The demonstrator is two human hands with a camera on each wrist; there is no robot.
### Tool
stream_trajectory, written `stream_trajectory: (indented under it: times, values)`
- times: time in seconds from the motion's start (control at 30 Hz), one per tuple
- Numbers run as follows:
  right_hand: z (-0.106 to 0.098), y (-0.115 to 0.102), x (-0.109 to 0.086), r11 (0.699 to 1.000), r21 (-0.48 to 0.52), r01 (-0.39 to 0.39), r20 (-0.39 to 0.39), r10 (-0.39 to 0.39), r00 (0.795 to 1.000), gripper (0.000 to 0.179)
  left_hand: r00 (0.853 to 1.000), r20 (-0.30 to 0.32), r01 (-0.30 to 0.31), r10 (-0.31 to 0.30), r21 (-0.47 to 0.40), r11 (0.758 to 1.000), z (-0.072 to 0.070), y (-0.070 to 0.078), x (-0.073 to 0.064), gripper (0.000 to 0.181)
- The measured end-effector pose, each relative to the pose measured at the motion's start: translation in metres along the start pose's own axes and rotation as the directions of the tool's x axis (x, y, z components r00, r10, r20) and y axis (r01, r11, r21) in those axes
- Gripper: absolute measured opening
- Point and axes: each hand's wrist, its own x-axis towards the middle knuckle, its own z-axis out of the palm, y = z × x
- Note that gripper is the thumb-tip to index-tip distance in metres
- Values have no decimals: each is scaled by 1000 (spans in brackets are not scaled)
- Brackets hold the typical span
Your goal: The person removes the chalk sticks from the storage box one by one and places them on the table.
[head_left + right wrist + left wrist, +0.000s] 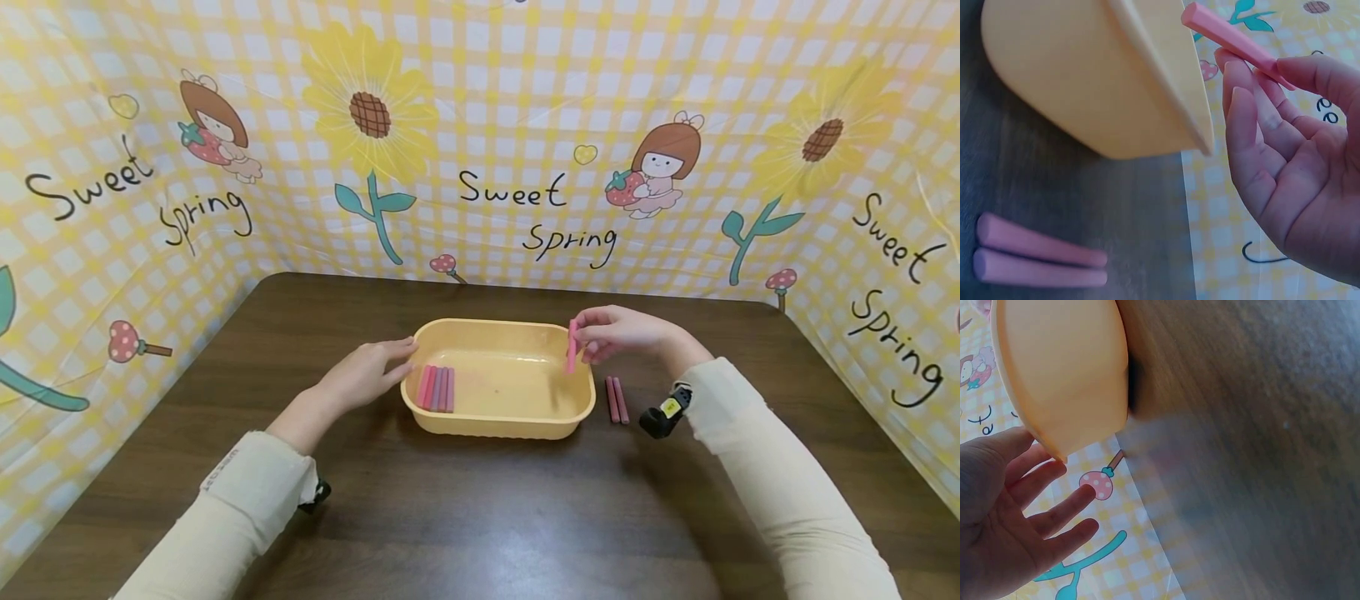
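Head view: my right hand (pixel 618 328) sensibly end-pinches the likely light, stiff stick (pixel 572 348) by the tray's (pixel 495 428) far-right corner, left hand (pixel 364 374) relaxed.

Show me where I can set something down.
Free: the middle of the tray, right of the stick row; the table on the near side, between the sleeves; the table behind the tray, before the patterned cloth. Crowded: the tray's right end, with the right hand, its pink stick and two loose sticks; the left end, by the left hand.
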Motion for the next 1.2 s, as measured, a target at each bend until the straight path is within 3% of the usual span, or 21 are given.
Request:
stream_trajectory:
  times: [0.4,0.93,1.2]
  values:
    - [-3,28,-26,997,76,21,-40,-18,999,31,1000,9,21,-20,-16,1000,0,-1,0,42]
    - [-6,65,-57,990,129,-60,-152,80,985,33,1000,9,25,-25,-14,1000,0,-1,0,42]
    - [-3,76,-62,986,125,-108,-152,127,980,40,1000,10,28,-28,-14,1000,1,-2,0,42]
